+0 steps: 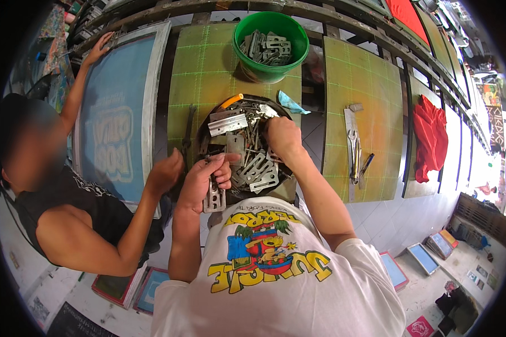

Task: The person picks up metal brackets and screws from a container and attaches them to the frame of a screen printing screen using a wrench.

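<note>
My left hand (207, 178) is closed around a slotted metal bracket (214, 197), which hangs down at the near left side of a round dark tray (204, 124). My right hand (283, 136) reaches into the right side of that tray, over the loose hardware; its fingertips are hidden. Bolts (254, 135) fill the tray's middle, with slotted metal brackets (260, 173) at the near side. A wider metal plate (227, 124) and an orange tube-like piece (232, 101) lie toward the far left of the tray.
A green bucket (271, 70) of metal brackets stands beyond the tray, near a blue scrap (291, 103). To the right lie a wrench (353, 154), a metal ruler (350, 185), a pen (367, 163) and red cloth (430, 137). At left, a person (90, 224) touches a framed screen (146, 112).
</note>
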`<action>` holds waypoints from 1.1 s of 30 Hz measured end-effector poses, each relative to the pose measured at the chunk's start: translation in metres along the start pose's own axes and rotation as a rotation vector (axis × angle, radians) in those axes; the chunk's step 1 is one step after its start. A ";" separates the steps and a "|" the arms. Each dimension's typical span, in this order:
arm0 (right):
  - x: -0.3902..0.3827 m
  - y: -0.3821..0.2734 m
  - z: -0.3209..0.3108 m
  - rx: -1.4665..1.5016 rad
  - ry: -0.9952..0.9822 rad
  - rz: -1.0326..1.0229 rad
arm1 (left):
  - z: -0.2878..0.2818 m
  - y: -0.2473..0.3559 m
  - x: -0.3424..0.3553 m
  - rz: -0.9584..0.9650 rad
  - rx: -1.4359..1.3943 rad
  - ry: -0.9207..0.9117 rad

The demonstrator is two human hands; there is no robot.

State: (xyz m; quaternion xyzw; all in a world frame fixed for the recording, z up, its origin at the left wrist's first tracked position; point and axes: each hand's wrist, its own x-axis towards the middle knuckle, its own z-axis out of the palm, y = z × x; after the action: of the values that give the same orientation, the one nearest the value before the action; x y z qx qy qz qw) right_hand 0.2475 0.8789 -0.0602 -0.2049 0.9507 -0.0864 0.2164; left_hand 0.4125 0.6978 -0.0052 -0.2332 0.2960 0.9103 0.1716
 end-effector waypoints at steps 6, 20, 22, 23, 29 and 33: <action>0.012 -0.005 -0.002 -0.116 -0.070 -0.106 | -0.004 0.000 -0.007 0.019 -0.024 0.059; -0.024 0.043 -0.049 1.395 -0.403 0.085 | 0.010 -0.001 -0.027 0.059 0.011 0.069; -0.035 0.057 -0.058 1.751 -0.606 0.045 | 0.008 -0.001 -0.028 0.062 -0.008 0.059; -0.038 0.062 -0.059 1.926 -0.709 0.022 | 0.007 -0.002 -0.027 0.056 0.000 0.060; -0.037 0.060 -0.035 2.006 -0.552 0.172 | 0.014 -0.003 -0.022 0.027 0.043 0.046; -0.029 0.038 -0.024 1.048 -0.130 0.101 | 0.017 -0.009 -0.021 0.021 0.061 0.062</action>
State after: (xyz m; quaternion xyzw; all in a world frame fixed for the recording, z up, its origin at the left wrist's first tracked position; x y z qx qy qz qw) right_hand 0.2467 0.9276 -0.0379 -0.0280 0.7732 -0.5267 0.3521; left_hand 0.4291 0.7118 0.0138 -0.2527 0.3314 0.8949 0.1596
